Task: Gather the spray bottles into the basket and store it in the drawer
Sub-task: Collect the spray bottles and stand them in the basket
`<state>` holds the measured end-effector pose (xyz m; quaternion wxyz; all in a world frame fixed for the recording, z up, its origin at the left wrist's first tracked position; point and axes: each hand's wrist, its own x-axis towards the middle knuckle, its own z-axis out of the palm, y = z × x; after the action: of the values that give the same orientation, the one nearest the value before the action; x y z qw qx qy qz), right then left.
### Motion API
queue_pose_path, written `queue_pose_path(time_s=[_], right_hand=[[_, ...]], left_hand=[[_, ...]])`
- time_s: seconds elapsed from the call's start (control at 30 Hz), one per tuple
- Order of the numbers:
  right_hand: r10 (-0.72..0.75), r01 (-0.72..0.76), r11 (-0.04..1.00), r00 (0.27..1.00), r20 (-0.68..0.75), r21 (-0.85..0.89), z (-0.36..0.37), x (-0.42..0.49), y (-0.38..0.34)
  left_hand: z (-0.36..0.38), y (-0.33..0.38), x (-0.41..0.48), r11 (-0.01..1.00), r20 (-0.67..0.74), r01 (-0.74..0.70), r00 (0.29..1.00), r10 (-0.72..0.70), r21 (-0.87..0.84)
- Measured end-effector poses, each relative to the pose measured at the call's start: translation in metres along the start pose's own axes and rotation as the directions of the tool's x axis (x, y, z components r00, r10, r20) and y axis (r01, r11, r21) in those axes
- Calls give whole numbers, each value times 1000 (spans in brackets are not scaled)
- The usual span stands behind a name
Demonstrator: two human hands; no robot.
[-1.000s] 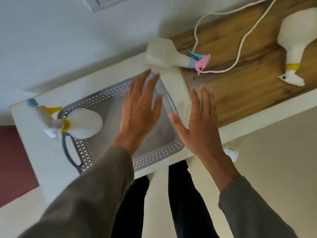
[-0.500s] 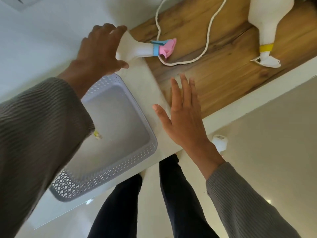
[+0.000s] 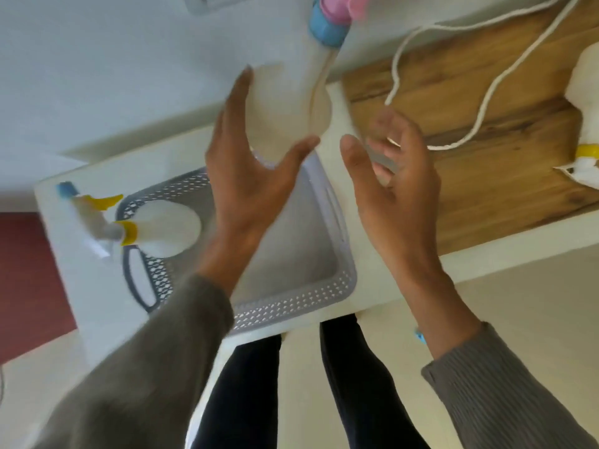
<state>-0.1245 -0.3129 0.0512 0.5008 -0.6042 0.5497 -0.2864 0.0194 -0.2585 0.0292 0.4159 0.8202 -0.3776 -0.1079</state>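
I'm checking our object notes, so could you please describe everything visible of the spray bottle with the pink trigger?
The spray bottle with the pink trigger looks like translucent white plastic, with a blue collar under the pink head, which the top edge partly crops. It is blurred, roughly upright and lifted above the grey basket's far end. The left hand cups its wide base between thumb and fingers.

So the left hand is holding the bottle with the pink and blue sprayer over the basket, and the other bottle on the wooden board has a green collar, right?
Not quite. The head view shows a yellow collar on the bottle on the wooden board, not green. The rest holds: the left hand grips the pink and blue sprayer bottle above the basket.
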Motion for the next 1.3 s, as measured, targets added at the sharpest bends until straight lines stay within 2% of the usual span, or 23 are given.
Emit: queue_pose_path(time_s=[0.07, 0.17, 0.3, 0.53, 0.8, 1.0, 1.3], right_hand=[[-54, 51, 998, 995, 81, 36, 20, -8, -15], [-156, 172, 984, 957, 245, -46, 49, -29, -24], [-172, 233, 963, 917, 360, -133, 81, -60, -19], [-244, 305, 937, 920, 306, -169, 108, -79, 0], [-315, 380, 897, 908, 276, -226, 125, -74, 13], [-346, 418, 870, 895, 279, -262, 131, -74, 21], [-313, 385, 883, 909, 274, -270, 138, -72, 28]], left_hand=[[-16, -11, -30, 989, -49, 125, 990, -129, -82], [-37, -33, -72, 957, -36, 244, 967, -252, -156], [-56, -62, -105, 948, -29, 305, 951, -309, -87], [-64, -91, -115, 941, 72, 328, 944, -322, -89], [-61, -101, -94, 976, 114, 217, 969, -217, 10], [-60, -101, -80, 975, 134, 219, 966, -222, 32], [-60, -107, -74, 971, 189, 235, 952, -241, 52]])
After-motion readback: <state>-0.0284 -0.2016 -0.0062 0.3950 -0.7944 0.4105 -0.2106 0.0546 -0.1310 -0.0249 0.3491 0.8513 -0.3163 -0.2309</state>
